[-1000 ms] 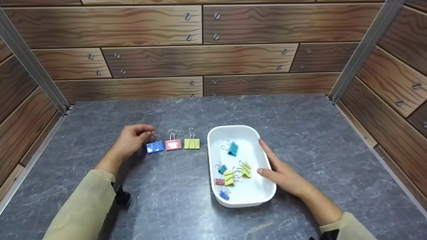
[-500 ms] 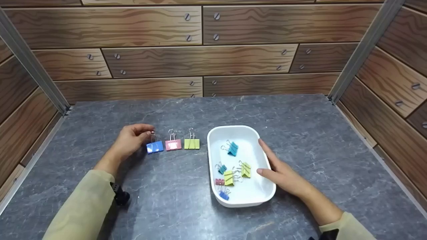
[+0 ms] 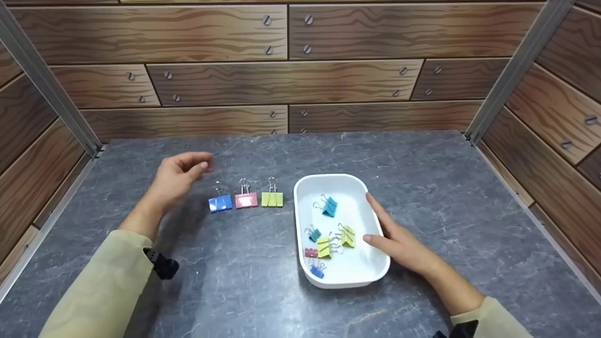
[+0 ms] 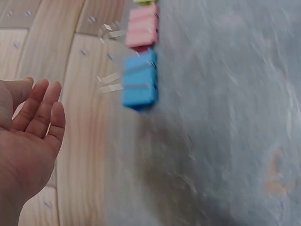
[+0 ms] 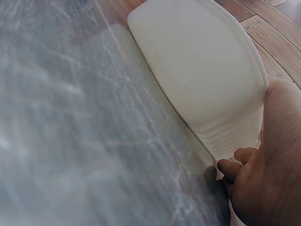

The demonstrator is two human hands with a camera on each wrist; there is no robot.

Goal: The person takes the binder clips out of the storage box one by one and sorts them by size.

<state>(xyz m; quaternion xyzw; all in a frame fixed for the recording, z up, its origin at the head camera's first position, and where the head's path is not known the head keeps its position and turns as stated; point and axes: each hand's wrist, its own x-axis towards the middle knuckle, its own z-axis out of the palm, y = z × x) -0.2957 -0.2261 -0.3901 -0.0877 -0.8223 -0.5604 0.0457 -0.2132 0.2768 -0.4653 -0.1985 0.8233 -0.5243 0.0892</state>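
My left hand [image 3: 176, 178] hovers behind and left of a blue binder clip [image 3: 220, 203], its loosely bent fingers holding nothing. In the left wrist view that hand [image 4: 33, 127] is apart from the blue clip. To the right of it, a pink binder clip [image 3: 246, 200] and a yellow-green binder clip [image 3: 272, 199] complete a row, handles pointing to the back. My right hand [image 3: 401, 246] grips the right side of a white plastic tub [image 3: 342, 283], thumb over the rim and fingers along the outer wall. In the right wrist view, the tub's wall [image 5: 197, 61] hides part of the fingers.
Inside the tub lie a teal clip [image 3: 329, 206], a smaller teal clip [image 3: 314, 234], two yellow-green clips [image 3: 347, 236], a small dark pink clip [image 3: 311, 253] and a small blue clip [image 3: 317, 272]. Wood-patterned panels [image 3: 216, 84] enclose the grey marbled tabletop [image 3: 244, 263].
My left hand has let go of the blue clip's handle and moved up, back and slightly left. The clip stays in the row. My right hand keeps its grip on the tub.
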